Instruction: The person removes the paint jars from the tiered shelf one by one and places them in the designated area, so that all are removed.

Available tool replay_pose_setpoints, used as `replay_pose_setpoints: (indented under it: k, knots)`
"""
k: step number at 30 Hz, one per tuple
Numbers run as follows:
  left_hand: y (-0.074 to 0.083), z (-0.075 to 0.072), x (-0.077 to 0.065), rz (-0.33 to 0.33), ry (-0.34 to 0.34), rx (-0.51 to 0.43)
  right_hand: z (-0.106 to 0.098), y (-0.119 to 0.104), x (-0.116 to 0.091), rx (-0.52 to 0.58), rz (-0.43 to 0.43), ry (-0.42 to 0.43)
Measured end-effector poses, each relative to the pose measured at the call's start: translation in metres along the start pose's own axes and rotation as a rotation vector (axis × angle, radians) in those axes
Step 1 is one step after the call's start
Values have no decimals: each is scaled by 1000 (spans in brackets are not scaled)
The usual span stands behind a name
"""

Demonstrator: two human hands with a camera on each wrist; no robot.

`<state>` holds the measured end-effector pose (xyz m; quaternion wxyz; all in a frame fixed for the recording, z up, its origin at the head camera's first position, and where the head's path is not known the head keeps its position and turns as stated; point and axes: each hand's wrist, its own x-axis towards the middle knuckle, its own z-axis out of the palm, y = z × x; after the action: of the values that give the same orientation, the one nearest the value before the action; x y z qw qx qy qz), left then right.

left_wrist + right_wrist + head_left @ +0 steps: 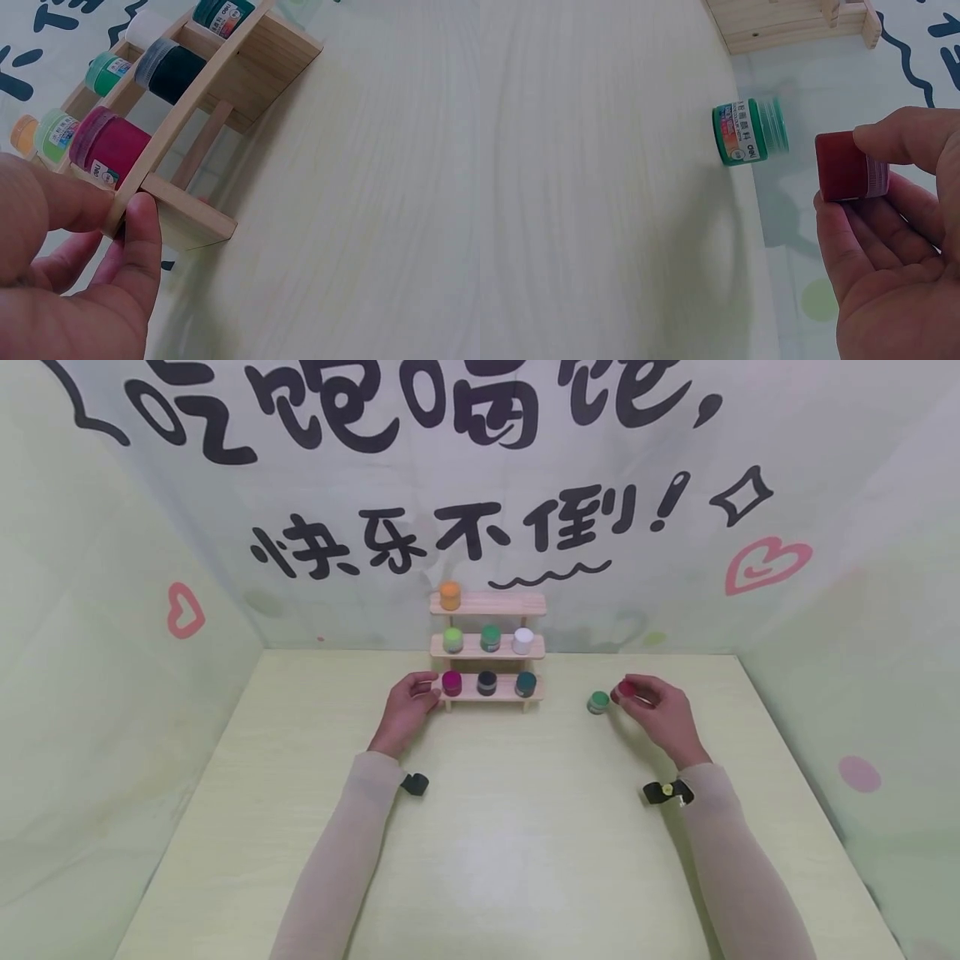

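Note:
At the left end of the lowest step of a small three-tier wooden rack [498, 604], my left hand [405, 714] pinches the board between thumb and fingers. Right beside those fingers stands a magenta paint jar [116, 150]. My right hand [663, 714] holds a red paint jar [841, 166] between thumb and fingertips, raised off the table in the right wrist view. Just left of it, a green paint jar [739, 133] with a clear lid stands upright on the table [480, 827].
On the lowest step are also a black jar [487, 683] and a dark teal jar [526, 684]. The middle step carries light green [453, 640], green [491, 638] and white [523, 642] jars; an orange jar [450, 596] tops the rack. A printed cloth [360, 610] hangs behind.

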<state>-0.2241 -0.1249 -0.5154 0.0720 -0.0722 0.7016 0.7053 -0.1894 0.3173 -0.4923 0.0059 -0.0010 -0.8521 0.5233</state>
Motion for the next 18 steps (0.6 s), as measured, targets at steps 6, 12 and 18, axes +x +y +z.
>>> replay_pose_setpoints:
  k: [6,12,18]
  knots:
    - [0,0,-1,5,-7,10,-2,8,-1,-36,29,1]
    - [2,-1,-1,3,-16,2,-2,18,-1,-115,38,4]
    - [2,-2,0,-8,-22,1,-2,27,1,-130,76,-25]
